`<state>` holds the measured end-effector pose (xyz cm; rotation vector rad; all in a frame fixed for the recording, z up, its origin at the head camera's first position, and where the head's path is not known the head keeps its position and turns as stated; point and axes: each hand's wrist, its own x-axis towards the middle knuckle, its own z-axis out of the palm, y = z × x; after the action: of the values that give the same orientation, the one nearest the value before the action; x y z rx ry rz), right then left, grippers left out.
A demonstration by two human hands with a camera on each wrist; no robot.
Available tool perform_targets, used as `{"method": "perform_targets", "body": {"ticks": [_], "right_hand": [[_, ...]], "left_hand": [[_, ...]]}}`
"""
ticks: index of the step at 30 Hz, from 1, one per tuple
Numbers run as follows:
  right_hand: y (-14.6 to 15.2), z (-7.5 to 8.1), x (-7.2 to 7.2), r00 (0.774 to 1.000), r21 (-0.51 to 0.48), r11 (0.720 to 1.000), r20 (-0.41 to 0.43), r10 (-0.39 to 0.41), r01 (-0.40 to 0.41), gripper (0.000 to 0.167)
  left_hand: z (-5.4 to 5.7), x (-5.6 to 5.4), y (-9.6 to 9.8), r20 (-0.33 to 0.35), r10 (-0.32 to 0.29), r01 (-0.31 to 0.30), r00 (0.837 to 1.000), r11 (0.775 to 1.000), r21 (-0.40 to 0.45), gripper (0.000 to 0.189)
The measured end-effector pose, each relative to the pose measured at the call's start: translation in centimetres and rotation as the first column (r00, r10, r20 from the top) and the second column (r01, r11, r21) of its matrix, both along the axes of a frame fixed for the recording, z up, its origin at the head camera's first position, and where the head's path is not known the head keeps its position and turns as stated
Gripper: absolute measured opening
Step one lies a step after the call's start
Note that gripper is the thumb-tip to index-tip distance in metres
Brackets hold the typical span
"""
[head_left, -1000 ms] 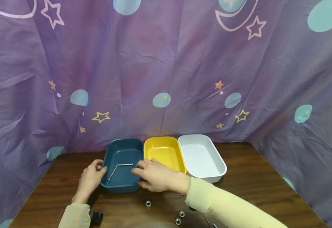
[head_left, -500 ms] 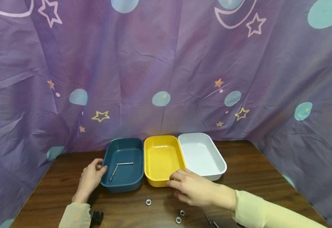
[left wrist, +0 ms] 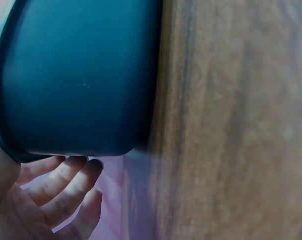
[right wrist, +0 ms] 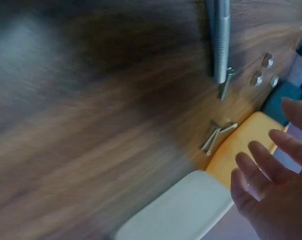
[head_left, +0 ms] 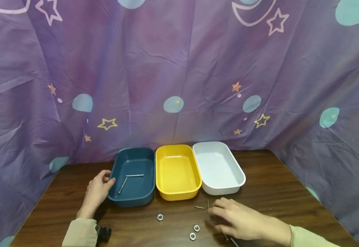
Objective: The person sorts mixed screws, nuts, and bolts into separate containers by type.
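Note:
My left hand holds the near-left rim of the dark blue tray, thumb at the rim and fingers against the outer wall. Two long silver bolts lie inside that tray. Above the table, right of centre, my right hand hovers with relaxed, spread fingers and nothing in them. Small brass-coloured screws lie just beyond its fingertips. A thick threaded bolt and a smaller screw show in the right wrist view; the hand partly hides them in the head view.
A yellow tray and a white tray stand in a row right of the blue one, with nothing in either. Three hex nuts lie on the wooden table. A purple curtain hangs behind.
My right hand has moved from over the blue tray, past the front of the yellow one, to the screws at the right. The left hand stays at the blue tray's rim.

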<state>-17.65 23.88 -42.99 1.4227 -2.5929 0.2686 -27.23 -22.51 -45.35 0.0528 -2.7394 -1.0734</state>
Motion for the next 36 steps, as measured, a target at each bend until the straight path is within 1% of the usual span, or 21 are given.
{"method": "perform_targets", "body": {"ticks": [3,4,6,8,11,13,14,15,16,17,20,23,25,29,32,36], "right_hand": [[1.2,0.0,0.4,0.996,0.009,0.999,0.079,-0.038,0.038,0.044],[1.5,0.0,0.6,0.993,0.018,0.999,0.111,-0.047,0.046,0.047],[2.1,-0.1,0.9,0.988,0.035,0.998,0.146,-0.053,0.048,0.055],[2.7,-0.1,1.2,0.987,0.049,0.998,0.154,-0.047,0.040,0.062],[3.5,-0.1,1.6,0.983,0.079,0.996,0.176,-0.055,0.041,0.067],[4.0,-0.1,1.8,0.975,0.096,0.994,0.211,-0.072,0.052,0.068],[4.2,-0.2,1.8,0.967,0.098,0.993,0.239,-0.083,0.061,0.067],[4.5,-0.4,1.8,0.959,0.099,0.993,0.268,-0.091,0.067,0.067],[4.7,-0.7,1.9,0.957,0.104,0.992,0.273,-0.098,0.072,0.067],[4.9,-1.1,2.0,0.949,0.100,0.992,0.296,-0.106,0.080,0.063],[5.1,-2.4,2.2,0.951,0.068,0.995,0.293,-0.094,0.078,0.049],[5.3,-3.4,2.6,0.960,0.032,0.997,0.267,-0.082,0.076,0.033],[5.6,-3.9,2.8,0.973,0.015,0.998,0.219,-0.070,0.068,0.026],[6.4,-4.7,2.8,0.991,-0.034,0.999,0.133,-0.025,0.030,0.024],[6.9,-5.2,2.6,0.991,-0.064,0.997,0.132,-0.025,0.033,0.024],[7.1,-5.4,2.6,0.994,-0.091,0.995,0.106,-0.038,0.048,0.024]], "left_hand": [[0.2,0.0,0.1,0.003,-0.002,0.002,1.000,1.000,-0.004,0.040],[0.2,0.0,0.1,0.006,-0.001,0.001,1.000,1.000,-0.004,0.040],[0.2,0.0,0.2,0.014,0.000,0.000,1.000,1.000,-0.005,0.040],[0.1,0.0,0.2,0.017,0.002,-0.002,1.000,1.000,-0.002,0.040],[0.0,0.0,0.2,0.013,0.004,-0.004,1.000,1.000,0.000,0.040],[0.1,0.1,0.2,0.011,0.003,-0.003,1.000,1.000,0.001,0.040],[0.1,0.1,0.2,0.011,0.003,-0.003,1.000,1.000,0.000,0.040],[0.1,0.1,0.2,0.009,0.003,-0.003,1.000,1.000,0.001,0.039],[0.1,0.1,0.2,0.008,0.003,-0.003,1.000,1.000,0.001,0.039],[0.1,0.1,0.2,0.009,0.005,-0.005,1.000,1.000,0.000,0.039],[0.2,0.1,0.3,0.016,0.007,-0.007,1.000,1.000,-0.003,0.040],[0.1,0.1,0.3,0.025,0.009,-0.009,1.000,1.000,-0.006,0.040],[0.0,0.1,0.2,0.028,0.007,-0.007,1.000,1.000,-0.004,0.040],[0.0,0.0,0.2,0.024,0.011,-0.011,1.000,1.000,0.001,0.040],[0.0,0.0,0.2,0.020,0.015,-0.015,1.000,1.000,0.002,0.040],[0.0,0.0,0.2,0.018,0.013,-0.013,1.000,1.000,0.003,0.040]]}}
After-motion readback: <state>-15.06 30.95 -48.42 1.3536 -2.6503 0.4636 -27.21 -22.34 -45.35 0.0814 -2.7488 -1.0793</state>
